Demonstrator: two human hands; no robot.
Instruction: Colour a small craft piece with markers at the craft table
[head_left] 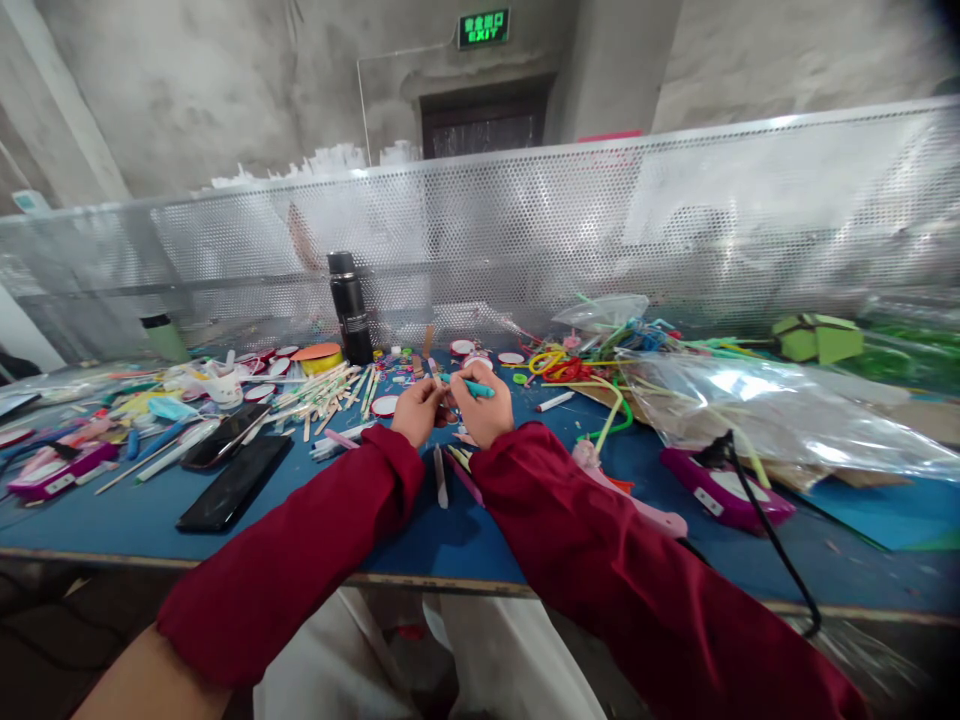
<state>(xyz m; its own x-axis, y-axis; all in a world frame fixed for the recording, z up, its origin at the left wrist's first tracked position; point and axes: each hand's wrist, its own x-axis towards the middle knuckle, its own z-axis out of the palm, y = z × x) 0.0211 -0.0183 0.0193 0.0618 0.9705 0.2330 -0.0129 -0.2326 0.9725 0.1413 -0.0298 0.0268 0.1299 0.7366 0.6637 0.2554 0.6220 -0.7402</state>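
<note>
My right hand is closed round a teal pen, which points left toward the other hand. My left hand is close beside it, its fingers pinched together on something small that I cannot make out. Both hands are just above the blue tabletop. Below them on the table lie a pale flat stick and a pink pen-like stick. To the left of my left hand are several whitish pens. A white marker lies to the right of my right hand.
Wooden sticks are heaped at left, near a black phone. A black bottle stands before the perforated metal screen. On the right are clear plastic sheeting, a purple device with a black cord, and a pink tool.
</note>
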